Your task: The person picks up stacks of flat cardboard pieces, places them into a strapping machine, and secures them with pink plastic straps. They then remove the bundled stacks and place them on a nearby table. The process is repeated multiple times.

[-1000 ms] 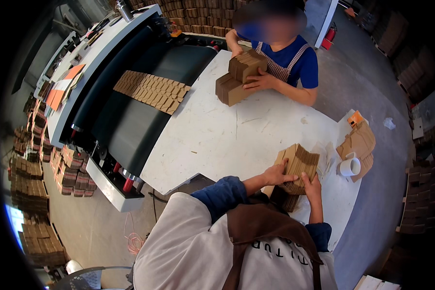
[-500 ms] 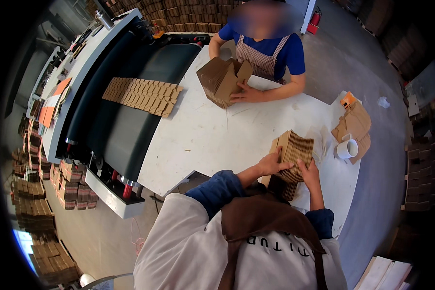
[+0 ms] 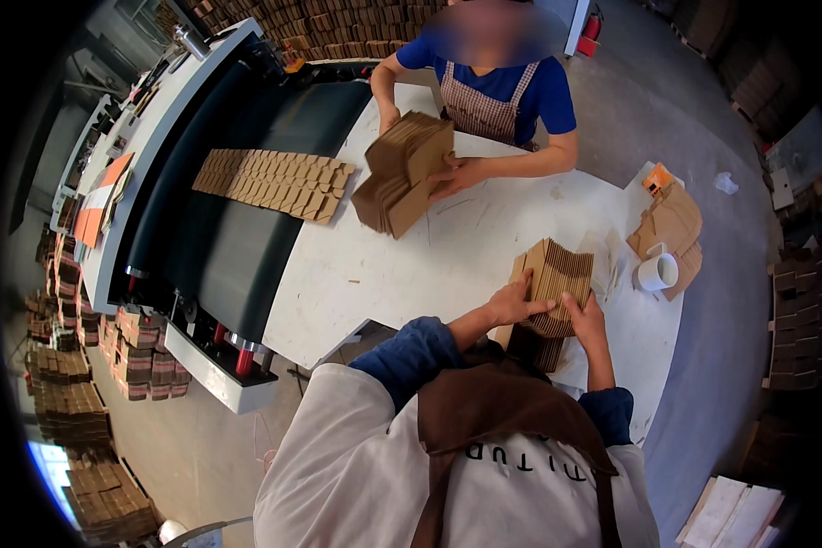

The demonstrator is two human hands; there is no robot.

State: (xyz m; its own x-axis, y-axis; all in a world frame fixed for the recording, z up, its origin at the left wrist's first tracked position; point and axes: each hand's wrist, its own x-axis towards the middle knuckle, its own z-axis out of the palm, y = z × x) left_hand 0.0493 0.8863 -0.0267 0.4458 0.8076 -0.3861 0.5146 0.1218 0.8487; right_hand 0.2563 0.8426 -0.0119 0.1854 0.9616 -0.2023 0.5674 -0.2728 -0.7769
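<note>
A thick stack of folded brown cardboard pieces (image 3: 560, 274) stands on the white table (image 3: 411, 292) in front of me. My left hand (image 3: 518, 303) grips its left side, thumb laid across the near face. On the right side my right hand (image 3: 586, 320) is closed round the same stack, its thumb near the left one. The lower part of the stack lies partly behind my hands and brown apron. Across the table a co-worker in a blue shirt and checked apron holds another cardboard stack (image 3: 404, 173) in both hands, tilted above the tabletop.
On the left a machine's dark conveyor belt (image 3: 237, 265) carries an overlapping row of flat cardboard pieces (image 3: 274, 185), which reaches over the table edge. A white mug (image 3: 657, 272) sits on loose cardboard (image 3: 671, 224) at the right edge. Cardboard piles (image 3: 91, 406) stand around on the floor.
The co-worker's stack has tipped and shifted left and nearer. More cardboard has slid off the belt toward the table. My hands stay on my stack with little movement.
</note>
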